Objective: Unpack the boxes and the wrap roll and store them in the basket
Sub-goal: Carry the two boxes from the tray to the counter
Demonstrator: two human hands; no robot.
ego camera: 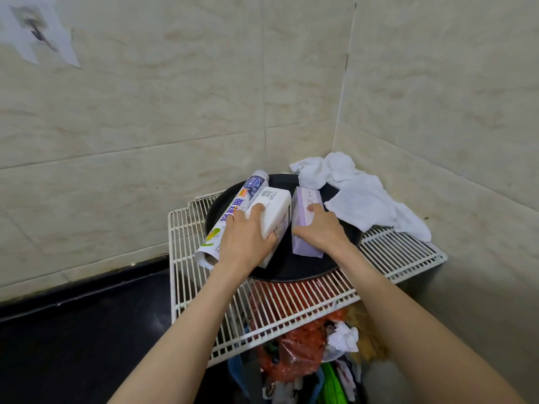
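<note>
Left hand (pixel 248 237) clamped over the near half of the white box (pixel 271 220), fingers on its top face, thumb hooked round its right side. Right hand (pixel 319 231) closed on the lilac box (pixel 306 225), forefinger stretched along the top, thumb against the left side. Both boxes lying side by side, close but apart, inside the round black tray (pixel 291 269), long edges running near to far. Wrap roll (pixel 230 217) just left of the white box, touching it, slanted from the far rim down to the near left, its open near end jutting past the tray edge over the white wire rack (pixel 393 252). Crumpled white cloth (pixel 361 196) at the far right, draped over the tray rim and rack, in the tiled corner. Red plastic bags (pixel 294 348) and mixed clutter below the rack, nearer the camera. No basket in sight.
</note>
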